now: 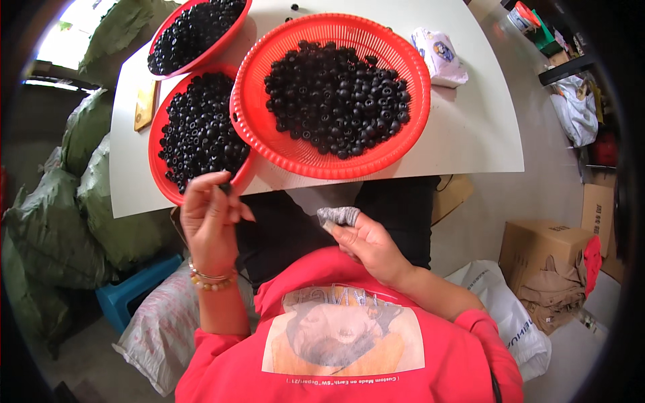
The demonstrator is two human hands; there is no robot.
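Note:
My left hand (209, 225) is raised at the near edge of the white table (463, 144), its thumb and fingertips pinching a small black cap (225, 189). Just beyond it is a red bowl (156, 144) filled with small black caps (201, 131), some showing hollow ends. Over my lap, my right hand (373, 252) is closed, thumb pressed toward a finger wrapped in a grey cloth-like cover (339, 215). Whether anything small sits in that pinch is hidden. A large red slotted basket (329, 169) holds many round black pieces (336, 101) in front of me.
Another red bowl of black pieces (195, 37) stands at the far left, near a wooden block (145, 106). A tissue pack (440, 57) lies right of the basket. Green sacks (57, 221) and a blue stool (138, 289) are at left, cardboard boxes (537, 252) at right.

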